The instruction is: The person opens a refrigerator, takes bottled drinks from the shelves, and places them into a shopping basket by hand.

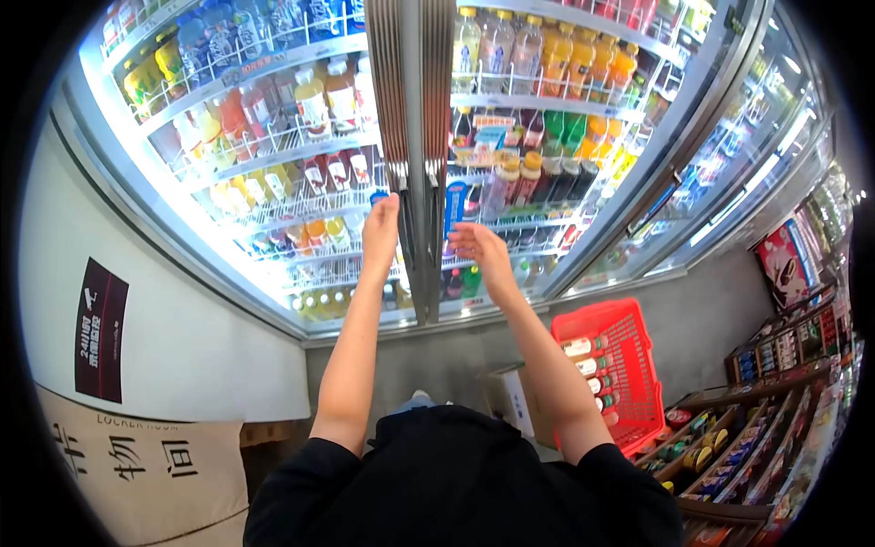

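In front of the glass-door drinks fridge, my left hand [381,223] is raised at the left door with its fingers closed. A small blue patch [378,196] shows just above its fingertips; what the fingers hold, if anything, is hidden. My right hand [483,248] hangs before the right door, fingers stretched toward the left and holding nothing. A blue label [454,208] stands upright just above those fingers. Between my hands run the dark metal door frames [419,228]. Behind the glass, rows of bottles [524,178] stand on white wire shelves.
A red shopping basket [649,383] with several bottles [591,366] lying in it is on the right. Beside it stands a cardboard box [510,401]. Snack shelves [729,447] line the lower right; a white wall panel [200,337] bounds the left.
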The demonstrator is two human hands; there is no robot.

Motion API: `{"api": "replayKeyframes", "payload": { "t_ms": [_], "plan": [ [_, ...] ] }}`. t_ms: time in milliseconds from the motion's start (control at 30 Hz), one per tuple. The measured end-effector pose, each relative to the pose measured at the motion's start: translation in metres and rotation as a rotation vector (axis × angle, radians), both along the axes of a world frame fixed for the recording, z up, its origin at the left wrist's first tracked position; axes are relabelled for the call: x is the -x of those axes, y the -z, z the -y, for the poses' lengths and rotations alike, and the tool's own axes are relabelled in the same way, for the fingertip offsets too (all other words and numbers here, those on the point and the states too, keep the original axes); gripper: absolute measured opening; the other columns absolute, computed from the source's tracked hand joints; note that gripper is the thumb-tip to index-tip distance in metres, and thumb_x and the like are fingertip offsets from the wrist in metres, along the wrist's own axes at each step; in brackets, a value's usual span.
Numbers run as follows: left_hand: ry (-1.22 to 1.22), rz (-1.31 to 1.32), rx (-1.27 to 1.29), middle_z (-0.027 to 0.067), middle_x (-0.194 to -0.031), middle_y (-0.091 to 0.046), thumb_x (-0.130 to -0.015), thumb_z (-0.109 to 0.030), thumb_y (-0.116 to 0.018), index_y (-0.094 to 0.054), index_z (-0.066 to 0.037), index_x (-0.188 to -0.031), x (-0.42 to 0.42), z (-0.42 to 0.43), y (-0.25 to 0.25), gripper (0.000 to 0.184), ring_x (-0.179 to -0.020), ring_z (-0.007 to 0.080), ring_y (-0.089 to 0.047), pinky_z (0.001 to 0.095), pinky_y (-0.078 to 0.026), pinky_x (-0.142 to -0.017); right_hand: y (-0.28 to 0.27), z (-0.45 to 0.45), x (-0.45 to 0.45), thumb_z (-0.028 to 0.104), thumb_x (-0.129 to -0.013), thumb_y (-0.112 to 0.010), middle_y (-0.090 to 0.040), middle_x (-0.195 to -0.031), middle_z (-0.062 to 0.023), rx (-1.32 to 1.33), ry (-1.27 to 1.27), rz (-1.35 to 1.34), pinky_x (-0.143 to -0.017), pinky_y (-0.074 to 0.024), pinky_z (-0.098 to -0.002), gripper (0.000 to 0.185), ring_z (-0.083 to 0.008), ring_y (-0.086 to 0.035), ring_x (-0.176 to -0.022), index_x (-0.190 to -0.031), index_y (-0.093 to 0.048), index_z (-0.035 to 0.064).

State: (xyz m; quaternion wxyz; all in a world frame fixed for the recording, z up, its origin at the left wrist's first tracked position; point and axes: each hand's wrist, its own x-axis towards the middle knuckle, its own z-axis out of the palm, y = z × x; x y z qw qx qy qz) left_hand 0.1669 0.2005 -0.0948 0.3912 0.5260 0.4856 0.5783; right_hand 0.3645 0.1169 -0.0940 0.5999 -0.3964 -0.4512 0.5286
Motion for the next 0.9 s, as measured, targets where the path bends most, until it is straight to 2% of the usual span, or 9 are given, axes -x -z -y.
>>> {"api": "replayKeyframes", "payload": {
  "t_ms": [67, 100, 133, 267, 333, 367, 600, 733, 900],
  "plan": [
    [0.063, -0.170, 0.133, 0.0098, -0.083, -0.070, -0.097, -0.057, -0.047, -0.071, 0.000, -0.094, 0.003, -0.036, 0.011, 0.062, -0.086, 0.0165, -0.062, 0.0301, -0.046, -0.080, -0.001, -0.007, 0.004, 0.033, -0.104, -0.038, -0.068, -0.107, -0.0125, -0.009, 0.031, 0.028, -0.085, -0.0509, -0.0302, 0.044, -0.0187, -0.066, -0.096, -0.121, -0.060, -0.0015],
    [0.040, -0.140, 0.122, 0.0096, -0.074, -0.068, -0.096, -0.061, -0.045, -0.072, 0.001, -0.085, -0.005, -0.028, -0.012, 0.068, -0.079, 0.0180, -0.064, 0.0311, -0.047, -0.076, 0.000, -0.009, 0.005, 0.032, -0.104, -0.038, -0.068, -0.107, -0.0122, -0.008, 0.043, 0.021, -0.084, -0.0509, -0.0300, 0.043, -0.0184, -0.066, -0.096, -0.121, -0.060, -0.0014],
    [0.107, -0.051, 0.109, 0.0116, -0.077, -0.069, -0.096, -0.061, -0.044, -0.071, 0.003, -0.083, -0.007, -0.045, -0.001, 0.071, -0.077, 0.0200, -0.065, 0.0315, -0.048, -0.074, 0.001, -0.011, 0.006, 0.032, -0.104, -0.038, -0.068, -0.106, -0.0118, -0.003, 0.058, 0.009, -0.084, -0.0508, -0.0298, 0.043, -0.0181, -0.066, -0.095, -0.121, -0.060, -0.0014],
    [0.382, 0.213, 0.238, 0.0105, -0.065, -0.063, -0.095, -0.058, -0.050, -0.067, 0.001, -0.069, -0.019, -0.058, -0.010, 0.066, -0.065, 0.0184, -0.062, 0.0285, -0.047, -0.066, 0.008, -0.014, 0.013, 0.032, -0.104, -0.039, -0.068, -0.105, -0.0102, -0.001, 0.144, -0.022, -0.083, -0.0506, -0.0294, 0.042, -0.0172, -0.065, -0.093, -0.119, -0.060, -0.0012],
    [0.446, 0.189, 0.248, 0.0049, -0.055, -0.053, -0.094, -0.055, -0.053, -0.056, -0.006, -0.057, -0.014, -0.060, -0.004, 0.062, -0.056, 0.0160, -0.054, 0.0285, -0.044, -0.060, 0.015, -0.009, 0.019, 0.032, -0.104, -0.039, -0.068, -0.104, -0.0086, 0.053, 0.194, -0.024, -0.083, -0.0504, -0.0290, 0.042, -0.0165, -0.065, -0.092, -0.118, -0.061, -0.0006],
    [0.414, 0.237, 0.243, 0.0006, -0.050, -0.041, -0.093, -0.053, -0.053, -0.043, -0.011, -0.051, -0.017, -0.058, -0.001, 0.061, -0.050, 0.0136, -0.044, 0.0292, -0.039, -0.055, 0.020, -0.004, 0.024, 0.032, -0.104, -0.041, -0.068, -0.104, -0.0080, 0.074, 0.207, -0.045, -0.082, -0.0503, -0.0288, 0.041, -0.0160, -0.065, -0.091, -0.117, -0.062, 0.0003],
    [0.284, 0.208, 0.269, -0.0034, -0.047, -0.030, -0.095, -0.048, -0.049, -0.032, -0.017, -0.050, -0.024, -0.059, 0.003, 0.057, -0.042, 0.0115, -0.032, 0.0296, -0.037, -0.052, 0.040, 0.022, 0.047, 0.029, -0.103, -0.046, -0.068, -0.099, -0.0048, 0.127, 0.197, -0.025, -0.075, -0.0488, -0.0249, 0.034, -0.0113, -0.063, -0.087, -0.115, -0.064, 0.0018],
    [0.222, 0.229, 0.289, 0.0008, -0.050, -0.040, -0.091, -0.047, -0.051, -0.040, -0.010, -0.050, -0.025, -0.053, -0.002, 0.056, -0.047, 0.0143, -0.040, 0.0328, -0.030, -0.049, 0.035, 0.039, 0.059, 0.029, -0.103, -0.046, -0.068, -0.100, -0.0047, 0.158, 0.165, 0.043, -0.075, -0.0481, -0.0242, 0.034, -0.0115, -0.063, -0.087, -0.116, -0.064, 0.0033],
    [0.142, 0.219, 0.301, 0.0018, -0.050, -0.043, -0.090, -0.047, -0.052, -0.044, -0.009, -0.052, -0.031, -0.047, -0.007, 0.055, -0.046, 0.0155, -0.042, 0.0339, -0.031, -0.048, 0.030, 0.062, 0.060, 0.028, -0.103, -0.044, -0.068, -0.101, -0.0043, 0.141, 0.102, 0.040, -0.078, -0.0483, -0.0250, 0.034, -0.0118, -0.063, -0.088, -0.117, -0.063, 0.0033]
  ]
}}
